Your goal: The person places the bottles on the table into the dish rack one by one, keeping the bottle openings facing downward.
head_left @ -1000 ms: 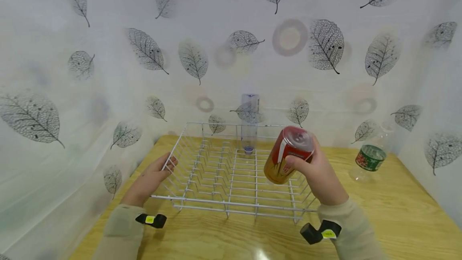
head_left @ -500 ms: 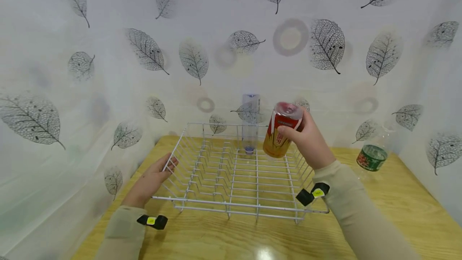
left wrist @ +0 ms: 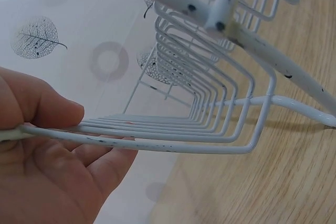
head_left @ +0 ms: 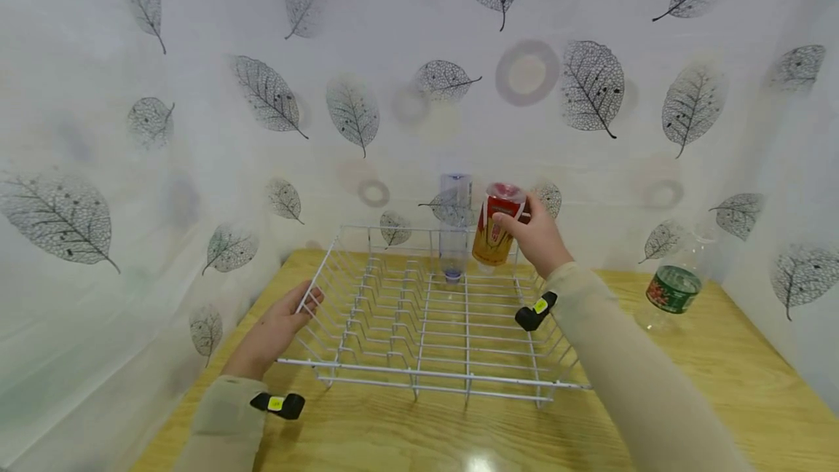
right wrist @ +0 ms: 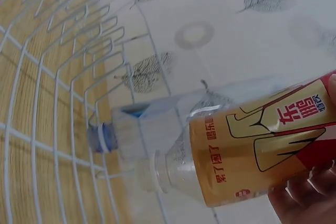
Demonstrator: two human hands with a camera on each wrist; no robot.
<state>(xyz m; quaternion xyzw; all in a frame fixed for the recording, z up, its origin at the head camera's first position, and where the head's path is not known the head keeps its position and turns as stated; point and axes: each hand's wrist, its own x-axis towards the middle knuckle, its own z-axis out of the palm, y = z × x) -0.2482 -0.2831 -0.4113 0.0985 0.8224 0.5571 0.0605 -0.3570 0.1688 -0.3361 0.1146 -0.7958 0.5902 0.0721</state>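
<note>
On the wooden worktop (head_left: 393, 435), a white rack (head_left: 416, 370) is set centrally; a green-labelled bottle (head_left: 674, 288) is placed right.

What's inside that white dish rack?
A clear, blue-capped bottle stands upside down in the dish rack, near its back. In the head view, the right hand and the red-and-gold bottle it holds hide the rear right corner.

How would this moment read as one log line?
left hand: grips white rack | right hand: holds red-gold bottle, neck-down | clear bottle: neck-down
</note>
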